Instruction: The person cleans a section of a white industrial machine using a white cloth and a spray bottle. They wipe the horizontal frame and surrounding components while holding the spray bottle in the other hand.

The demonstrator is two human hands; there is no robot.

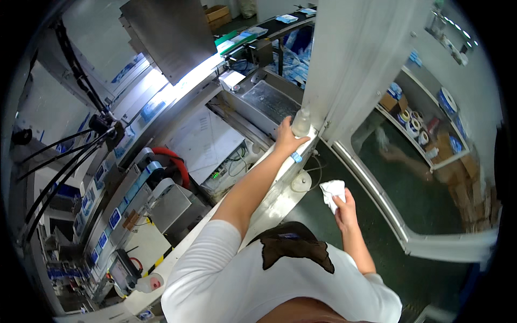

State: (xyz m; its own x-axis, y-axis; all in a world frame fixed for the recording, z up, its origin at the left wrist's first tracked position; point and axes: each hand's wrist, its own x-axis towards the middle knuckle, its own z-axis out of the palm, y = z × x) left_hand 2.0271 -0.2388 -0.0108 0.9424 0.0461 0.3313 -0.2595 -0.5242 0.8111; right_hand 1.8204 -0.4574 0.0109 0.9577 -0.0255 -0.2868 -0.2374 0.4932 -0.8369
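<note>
My left hand (288, 139) reaches forward to a translucent plastic bottle (301, 124) that stands upright on the white machine ledge (274, 200). Its fingers and thumb are wrapped round the near left side of the bottle, whose far side I cannot see. A blue band (296, 156) shows at that wrist. Lower and to the right, my right hand (346, 209) is closed on a crumpled white cloth (332, 190), held above the dark green floor, apart from the machine.
A framed clear door (371, 185) stands open on the right, its panel reflecting shelves with rolls and boxes. Left are a packaging line with blue-white packs (114, 218), a red hose (177, 161) and black cables (70, 59). A metal tray (272, 99) lies beyond my left hand.
</note>
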